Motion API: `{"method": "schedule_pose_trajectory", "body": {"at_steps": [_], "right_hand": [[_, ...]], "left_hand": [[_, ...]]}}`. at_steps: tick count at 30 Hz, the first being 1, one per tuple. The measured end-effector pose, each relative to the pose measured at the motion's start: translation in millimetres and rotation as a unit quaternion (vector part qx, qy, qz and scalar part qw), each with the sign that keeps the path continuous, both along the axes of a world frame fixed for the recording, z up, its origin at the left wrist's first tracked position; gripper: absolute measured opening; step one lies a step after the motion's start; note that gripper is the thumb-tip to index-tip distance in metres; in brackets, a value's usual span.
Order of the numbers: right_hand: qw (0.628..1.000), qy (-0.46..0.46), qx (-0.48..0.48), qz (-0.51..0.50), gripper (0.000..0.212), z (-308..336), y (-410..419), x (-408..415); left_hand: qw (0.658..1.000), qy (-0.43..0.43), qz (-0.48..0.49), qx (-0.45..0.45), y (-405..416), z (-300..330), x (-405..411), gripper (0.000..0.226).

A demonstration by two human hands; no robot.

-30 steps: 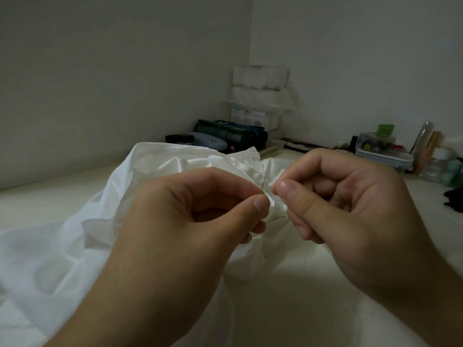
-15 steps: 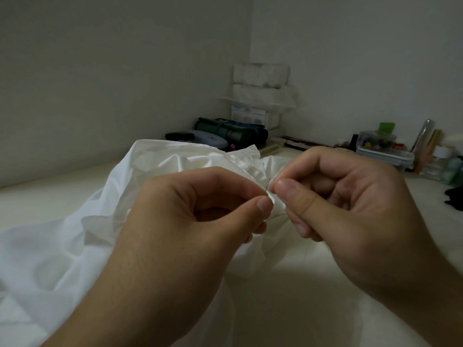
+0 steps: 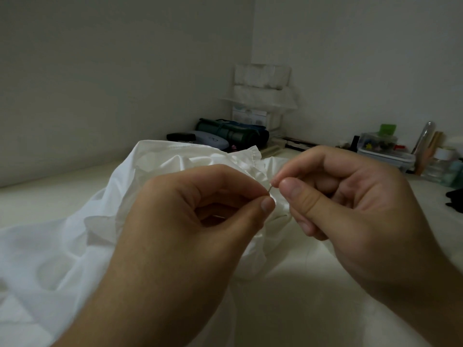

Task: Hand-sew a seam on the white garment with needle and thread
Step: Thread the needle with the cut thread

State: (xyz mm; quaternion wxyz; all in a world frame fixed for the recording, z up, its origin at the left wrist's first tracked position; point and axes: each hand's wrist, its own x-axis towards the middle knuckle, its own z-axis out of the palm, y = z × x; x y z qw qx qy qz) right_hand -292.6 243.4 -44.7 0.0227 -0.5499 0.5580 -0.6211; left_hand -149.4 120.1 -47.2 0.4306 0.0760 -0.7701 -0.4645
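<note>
Head view, needle (image 3: 270, 188): short metal tip bridges the gap between both thumbs, over the bunched ruffle.
White garment (image 3: 105, 216): heaped on the desk (image 3: 313, 284), under both hands.
Right hand (image 3: 350, 209): grip closed on the needle's upper end.
Left hand (image 3: 190, 221): grip pinches the fabric fold.
Change: right hand has lifted slightly, baring more needle; likely pulling a stitch through.
Thread: not discernible.

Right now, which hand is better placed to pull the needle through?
Right. The right hand already pinches the needle by its upper end, while the left hand pinches the garment at the stitch, steadying it.
</note>
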Motion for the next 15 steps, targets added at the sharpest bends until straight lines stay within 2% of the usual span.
{"method": "schedule_pose_trajectory", "body": {"at_steps": [15], "right_hand": [[1.000, 0.018, -0.008, -0.016, 0.006, -2.2, -1.6, -3.1]], "left_hand": [[1.000, 0.001, 0.001, 0.014, -2.0, 0.8, 1.1, 0.008]]}}
